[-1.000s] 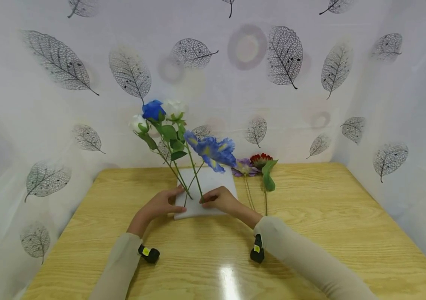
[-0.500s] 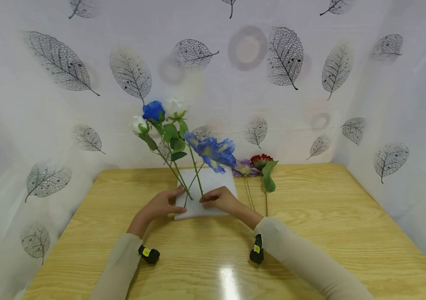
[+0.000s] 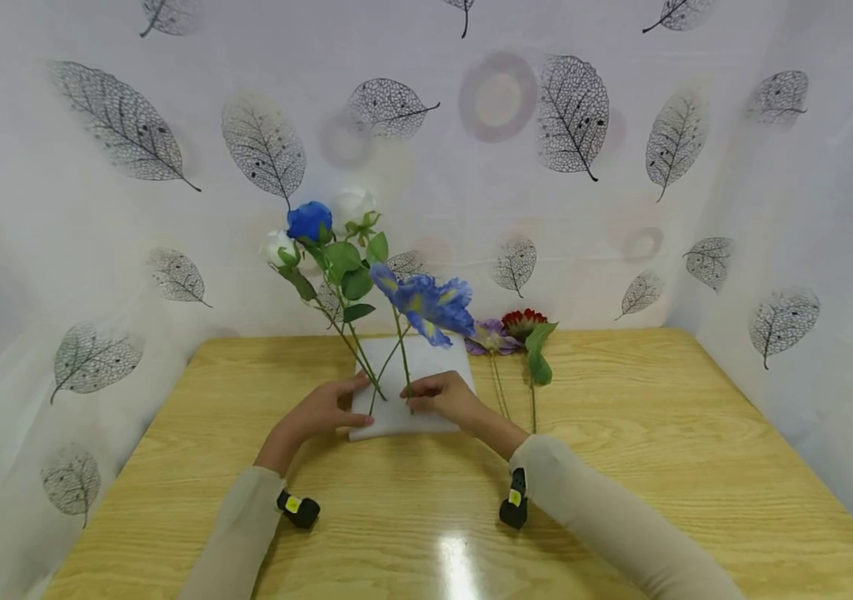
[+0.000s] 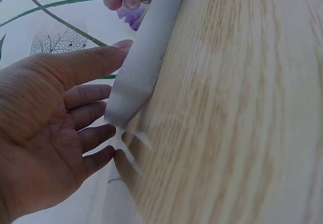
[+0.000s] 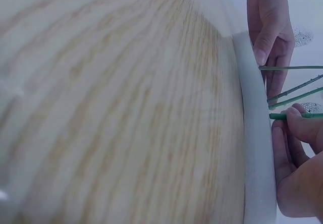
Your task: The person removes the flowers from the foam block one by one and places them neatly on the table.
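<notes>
My right hand point(image 3: 445, 398) pinches the lower green stem point(image 5: 278, 116) of a white rose point(image 3: 355, 205) between thumb and fingers, with the stem's end right at the top of a white foam block point(image 3: 430, 360). Along the block's left side lies my left hand point(image 3: 325, 408), thumb tip on the top edge and fairly straight fingers point(image 4: 93, 138) spread beside the corner. A blue rose point(image 3: 310, 222), another white rose point(image 3: 277, 248) and a blue-purple iris point(image 3: 434, 308) lean over the block, their crossing stems meeting its top between my hands.
Right of the block, a purple flower point(image 3: 491, 337) and a red flower point(image 3: 522, 322) with a large green leaf point(image 3: 539, 354) lie on the wooden table point(image 3: 644, 433). A white curtain point(image 3: 471, 208) printed with leaves hangs close behind the table.
The white rose in my right hand has shifted slightly right, its stem now more upright and its lower end a little nearer me. My left hand has stayed in place.
</notes>
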A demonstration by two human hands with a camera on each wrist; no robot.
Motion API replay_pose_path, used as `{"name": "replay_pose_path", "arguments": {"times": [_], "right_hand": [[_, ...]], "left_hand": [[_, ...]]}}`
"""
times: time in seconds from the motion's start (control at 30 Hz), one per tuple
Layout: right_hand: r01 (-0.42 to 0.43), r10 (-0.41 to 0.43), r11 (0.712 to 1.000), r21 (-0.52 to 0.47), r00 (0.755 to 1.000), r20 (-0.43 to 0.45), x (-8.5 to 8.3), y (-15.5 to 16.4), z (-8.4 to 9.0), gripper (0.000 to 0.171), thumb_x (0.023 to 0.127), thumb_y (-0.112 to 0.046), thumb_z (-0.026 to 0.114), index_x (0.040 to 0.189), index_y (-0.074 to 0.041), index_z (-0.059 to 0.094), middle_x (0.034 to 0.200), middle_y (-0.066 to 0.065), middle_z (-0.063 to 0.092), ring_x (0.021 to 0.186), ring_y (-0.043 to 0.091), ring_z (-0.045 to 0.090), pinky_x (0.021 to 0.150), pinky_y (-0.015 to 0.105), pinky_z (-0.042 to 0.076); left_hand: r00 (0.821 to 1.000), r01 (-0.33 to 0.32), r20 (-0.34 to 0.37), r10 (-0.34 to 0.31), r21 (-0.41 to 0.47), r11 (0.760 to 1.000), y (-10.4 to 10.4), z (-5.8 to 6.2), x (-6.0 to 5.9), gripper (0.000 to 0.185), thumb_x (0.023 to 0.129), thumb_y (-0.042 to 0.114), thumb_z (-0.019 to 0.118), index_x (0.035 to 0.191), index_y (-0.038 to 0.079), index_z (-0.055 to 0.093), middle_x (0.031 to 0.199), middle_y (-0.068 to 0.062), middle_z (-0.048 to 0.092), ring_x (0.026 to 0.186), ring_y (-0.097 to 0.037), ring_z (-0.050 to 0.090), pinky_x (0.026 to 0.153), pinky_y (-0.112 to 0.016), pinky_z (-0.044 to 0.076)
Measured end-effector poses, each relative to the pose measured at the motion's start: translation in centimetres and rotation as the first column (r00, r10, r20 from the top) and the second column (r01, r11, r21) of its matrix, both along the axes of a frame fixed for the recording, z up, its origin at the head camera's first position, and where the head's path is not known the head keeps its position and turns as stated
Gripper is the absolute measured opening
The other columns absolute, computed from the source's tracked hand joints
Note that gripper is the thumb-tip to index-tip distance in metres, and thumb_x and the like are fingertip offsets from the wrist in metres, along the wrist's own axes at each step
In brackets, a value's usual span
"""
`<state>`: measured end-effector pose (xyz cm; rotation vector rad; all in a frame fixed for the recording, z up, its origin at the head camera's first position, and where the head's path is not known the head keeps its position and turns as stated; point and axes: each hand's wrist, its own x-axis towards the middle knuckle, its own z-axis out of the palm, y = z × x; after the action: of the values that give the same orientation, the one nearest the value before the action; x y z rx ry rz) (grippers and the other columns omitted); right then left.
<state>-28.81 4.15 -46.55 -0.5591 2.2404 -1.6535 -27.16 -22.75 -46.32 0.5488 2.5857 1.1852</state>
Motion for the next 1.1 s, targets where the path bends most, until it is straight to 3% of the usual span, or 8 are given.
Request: {"name": "replay_pose_path", "arguments": {"times": [0.57, 0.87, 1.1], "right_hand": [[0.012, -0.011, 0.999, -0.048, 1.0, 0.014, 0.1, 1.0, 0.5, 0.021, 0.095, -0.006, 0.07, 0.114, 0.003, 0.076, 0.103, 0.011, 0.078, 0.087, 0.007, 0.07, 0.078, 0.028, 0.06], [0.015, -0.013, 0.997, -0.078, 0.999, 0.029, 0.2, 2.3, 1.2, 0.026, 0.097, 0.0, 0.066, 0.12, 0.011, 0.07, 0.117, 0.026, 0.072, 0.094, 0.011, 0.073, 0.087, 0.036, 0.062], [0.008, -0.009, 0.999, -0.054, 1.0, -0.009, 0.4, 3.7, 2.0, 0.027, 0.098, 0.0, 0.064, 0.122, 0.013, 0.068, 0.121, 0.029, 0.069, 0.1, 0.017, 0.072, 0.091, 0.04, 0.061]], "left_hand": [[1.0, 0.008, -0.023, -0.008, -0.004, 1.0, 0.1, 0.0, -0.1, 0.083, 0.09, 0.028, 0.08, 0.154, -0.004, 0.037, 0.163, -0.02, 0.03, 0.153, -0.041, 0.027, 0.123, -0.057, 0.025], [1.0, 0.003, -0.012, -0.003, -0.017, 1.0, 0.1, 0.0, -0.1, 0.083, 0.09, 0.03, 0.08, 0.154, -0.002, 0.038, 0.164, -0.019, 0.03, 0.153, -0.04, 0.026, 0.124, -0.057, 0.025], [1.0, 0.012, -0.002, -0.012, 0.006, 1.0, 0.1, -0.1, -0.1, 0.084, 0.09, 0.029, 0.08, 0.155, -0.001, 0.037, 0.164, -0.018, 0.03, 0.154, -0.038, 0.025, 0.124, -0.056, 0.025]]}}
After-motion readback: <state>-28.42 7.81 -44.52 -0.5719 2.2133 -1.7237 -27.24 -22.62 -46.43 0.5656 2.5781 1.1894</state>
